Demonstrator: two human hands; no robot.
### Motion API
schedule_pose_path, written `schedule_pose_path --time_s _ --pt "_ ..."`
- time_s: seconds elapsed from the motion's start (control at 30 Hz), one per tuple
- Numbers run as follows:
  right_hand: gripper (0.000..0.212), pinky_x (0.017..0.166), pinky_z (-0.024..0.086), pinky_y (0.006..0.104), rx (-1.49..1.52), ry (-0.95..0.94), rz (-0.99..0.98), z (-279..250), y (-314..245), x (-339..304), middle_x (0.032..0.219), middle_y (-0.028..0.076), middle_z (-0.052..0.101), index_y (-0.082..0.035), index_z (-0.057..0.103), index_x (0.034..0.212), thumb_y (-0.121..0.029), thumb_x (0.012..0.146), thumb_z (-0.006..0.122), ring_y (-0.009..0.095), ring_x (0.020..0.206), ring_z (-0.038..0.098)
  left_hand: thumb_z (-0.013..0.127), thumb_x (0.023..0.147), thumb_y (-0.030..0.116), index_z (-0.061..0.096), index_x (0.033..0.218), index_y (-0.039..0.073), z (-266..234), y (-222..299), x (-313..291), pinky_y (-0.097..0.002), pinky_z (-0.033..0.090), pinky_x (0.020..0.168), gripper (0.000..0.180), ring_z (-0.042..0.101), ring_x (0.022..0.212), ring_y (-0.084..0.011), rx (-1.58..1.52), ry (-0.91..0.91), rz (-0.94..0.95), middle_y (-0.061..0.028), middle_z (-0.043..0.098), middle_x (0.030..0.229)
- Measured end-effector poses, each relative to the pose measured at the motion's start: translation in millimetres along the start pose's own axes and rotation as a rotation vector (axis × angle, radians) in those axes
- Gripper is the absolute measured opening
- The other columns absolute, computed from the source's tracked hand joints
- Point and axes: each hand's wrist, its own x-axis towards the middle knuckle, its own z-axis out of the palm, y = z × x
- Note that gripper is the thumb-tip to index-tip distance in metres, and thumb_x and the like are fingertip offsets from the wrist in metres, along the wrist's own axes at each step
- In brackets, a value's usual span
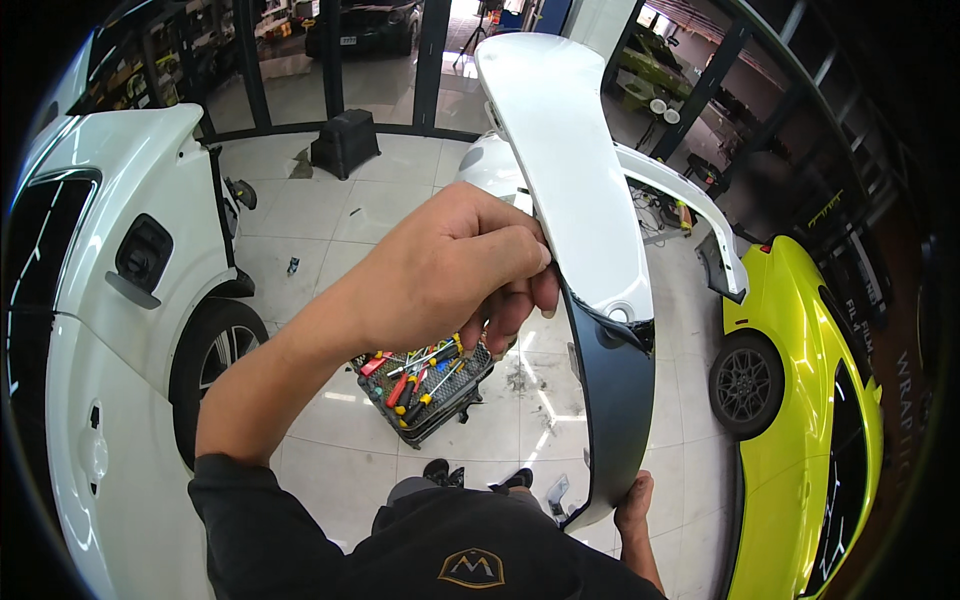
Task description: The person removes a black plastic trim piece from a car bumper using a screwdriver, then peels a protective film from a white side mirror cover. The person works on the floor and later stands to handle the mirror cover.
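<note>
A long, curved car trim panel [590, 170] stands upright in front of me, glossy white on its upper part. Dark grey film [620, 410] covers the lower part, and its loose edge is bunched and folded where the white begins. My left hand [465, 260] is closed at the panel's left edge, beside that film edge, thumb and fingers pinched together. Its fingertips partly hide what they grip, which looks like the film. Low down, my right hand [635, 500] is wrapped round the panel's bottom end; the panel hides some of its fingers.
An open tool case [430, 425] with screwdrivers and pliers lies on the tiled floor below my left arm. A white car [120, 330] stands left, a yellow-green car [800, 380] right. Beyond are a white bumper [690, 185], a black box-shaped object [345, 142] and glass doors.
</note>
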Motion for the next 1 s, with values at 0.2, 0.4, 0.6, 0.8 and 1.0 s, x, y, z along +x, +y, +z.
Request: schedule_pose_path --time_s 0.2,0.4,0.6,0.8,1.0 --pt "0.087 0.047 0.033 0.0293 0.013 -0.012 -0.015 0 3 0 0.056 0.002 0.052 0.008 0.063 0.075 -0.071 0.097 0.033 0.010 0.054 0.047 0.049 0.092 0.022 0.066 0.078 -0.007 1 7 4 -0.0218 0.045 0.041 0.037 0.059 0.044 -0.0120 0.105 0.014 0.003 -0.0075 0.061 0.058" --pt "0.085 0.045 0.031 0.0293 -0.013 0.024 -0.032 3 2 -3 0.053 0.001 0.049 0.005 0.059 0.070 -0.069 0.098 0.031 0.010 0.050 0.046 0.050 0.092 0.022 0.065 0.077 -0.006 6 8 12 -0.0218 0.046 0.043 0.035 0.059 0.044 -0.0111 0.170 0.015 -0.004 -0.0070 0.060 0.056" --pt "0.084 0.043 0.030 0.0301 -0.040 -0.075 -0.068 0 -4 1 0.050 0.002 0.047 0.004 0.056 0.066 -0.069 0.099 0.028 0.011 0.046 0.045 0.048 0.091 0.021 0.059 0.071 -0.004 10 -15 19 -0.0249 0.045 0.046 0.034 0.059 0.047 -0.0146 -0.002 0.109 -0.044 -0.0054 0.054 0.056" --pt "0.081 0.051 0.032 0.0296 0.019 -0.081 0.046 -5 6 -4 0.060 0.001 0.050 0.002 0.055 0.070 -0.072 0.096 0.034 0.010 0.056 0.046 0.043 0.092 0.024 0.047 0.064 0.007 30 -40 20 -0.0309 0.046 0.053 0.033 0.055 0.051 -0.0187 -0.673 0.222 -0.167 -0.0008 0.036 0.050" --pt "0.075 0.061 0.037 0.0287 0.159 -0.075 0.126 -12 30 -7 0.073 0.002 0.056 -0.001 0.058 0.079 -0.072 0.095 0.039 0.011 0.069 0.049 0.048 0.094 0.033 0.046 0.069 0.010 57 -76 19 -0.0304 0.041 0.055 0.034 0.054 0.059 -0.0168 -1.260 0.063 0.113 0.0006 0.035 0.053"
